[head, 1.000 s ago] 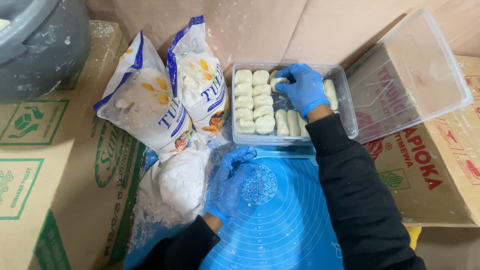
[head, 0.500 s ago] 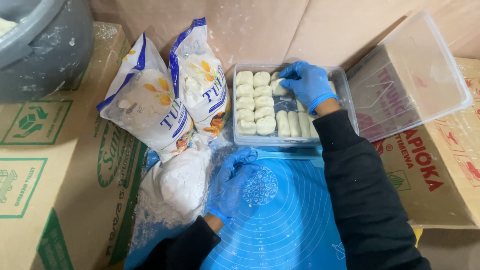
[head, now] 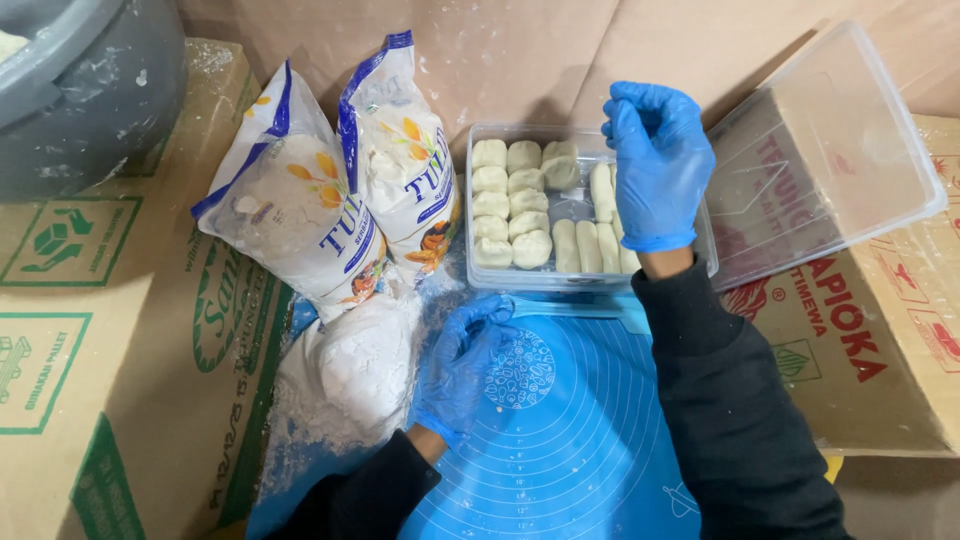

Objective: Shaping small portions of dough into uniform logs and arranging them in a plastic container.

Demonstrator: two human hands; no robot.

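We are looking down at cardboard boxes [head: 110,330] that are flanking the work spot on both sides, with a grey tub [head: 80,90] sitting at the upper left corner. Between the boxes a blue silicone baking mat [head: 580,440], printed with pale concentric circles, is lying flat and running off the bottom edge of the view.

Just past the mat's far edge a clear plastic container [head: 585,205] is standing open, and its transparent lid [head: 830,160] is leaning off to the right over a box. Inside the container pale, smooth dough pieces [head: 510,205] are sitting packed in rows: rounded lumps on the left half, longer finger-shaped ones laid side by side on the right. They are looking off-white, soft and lightly floured.

Left of the container two white flour bags [head: 340,200] with blue trim are leaning against each other, and below them an opened bag of white flour [head: 360,365] is spilling powder along the mat's left edge.

Our right hand [head: 655,165], in a blue glove, is hovering over the container's right end, fingers curled loosely; we cannot tell whether it is pinching anything. Our left hand [head: 460,365], also gloved, is resting on the mat's upper left part beside the flour, fingers spread flat and holding nothing.
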